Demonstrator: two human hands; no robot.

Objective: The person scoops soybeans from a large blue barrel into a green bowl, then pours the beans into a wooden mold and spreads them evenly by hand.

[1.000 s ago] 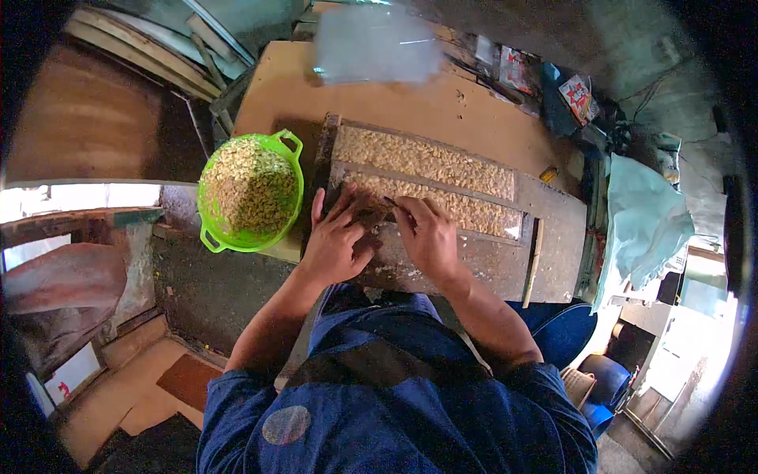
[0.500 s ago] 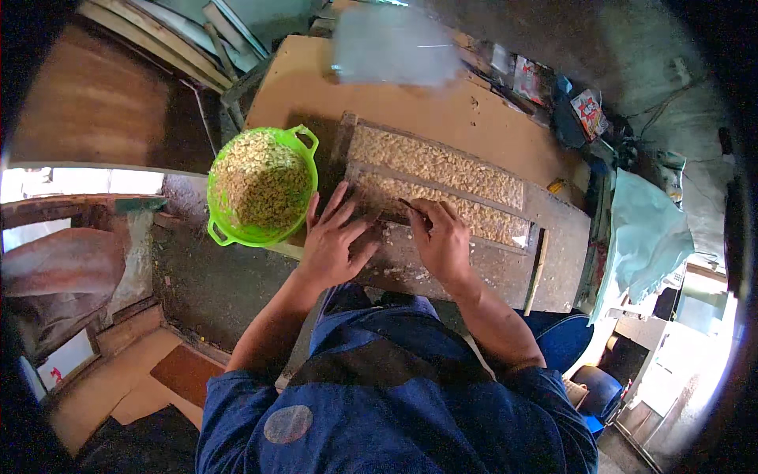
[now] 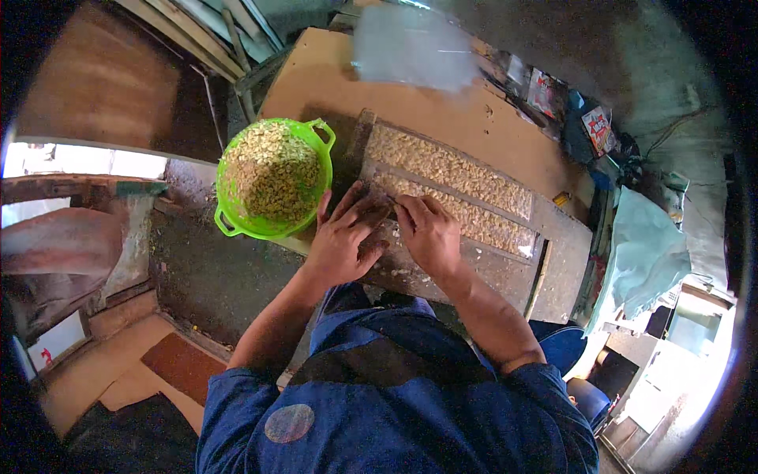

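Two long, flat clear plastic packs of pale beans lie side by side in a wooden frame [image 3: 364, 134], the far pack [image 3: 450, 170] and the near pack [image 3: 458, 212]. My left hand [image 3: 339, 243] rests over the left end of the near pack, its fingers spread. Close beside it, my right hand [image 3: 426, 233] is closed in a pinch on a thin dark stick-like piece [image 3: 392, 199], held at the pack's left end. Both hands partly cover that end. Left of my left hand stands a bright green basin [image 3: 328, 162] with handles, heaped with pale and browner beans.
A worn wooden table [image 3: 489, 276] carries the frame. Behind it lies a tan board [image 3: 316, 71] with a clear plastic sheet [image 3: 414, 51] on it. Bags and packets [image 3: 598, 130] crowd the far right edge, where a pale green cloth [image 3: 643, 253] hangs.
My right hand has moved left along the near pack, bringing the thin dark piece close to my left fingers. My left hand stays over the pack's end. The whole view has shifted slightly.
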